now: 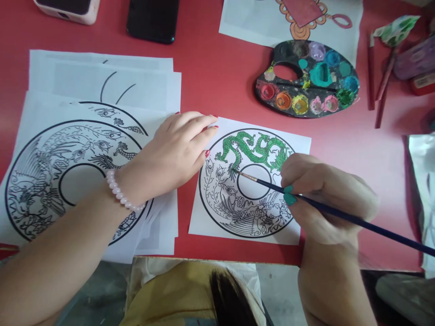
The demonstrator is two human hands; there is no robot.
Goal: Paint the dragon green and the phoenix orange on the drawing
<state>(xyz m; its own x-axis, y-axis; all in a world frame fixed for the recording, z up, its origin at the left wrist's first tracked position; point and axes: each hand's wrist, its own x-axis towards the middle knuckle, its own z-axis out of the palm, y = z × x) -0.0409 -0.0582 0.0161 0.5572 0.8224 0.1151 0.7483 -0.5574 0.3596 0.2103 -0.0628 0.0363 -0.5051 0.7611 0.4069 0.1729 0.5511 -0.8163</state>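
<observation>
My right hand (322, 194) is closed round a thin dark-blue paintbrush (340, 215), its tip touching the sheet at the left end of a green dragon. That sheet (207, 217) is white with a black ring drawing, the upper dragon (258, 149) painted green, the lower part unpainted. My left hand (173, 151) lies flat with fingers stretched out, fingertips pressing the sheet's top-left corner. A pink bead bracelet (118, 192) circles the left wrist.
A stack of printed ring drawings (50, 181) lies at left. A black oval palette (307, 79) with several paint colours sits at the back right, near a painted sheet (244, 18), red pencils (371, 77), a black phone (152, 20) and a pink device (68, 9).
</observation>
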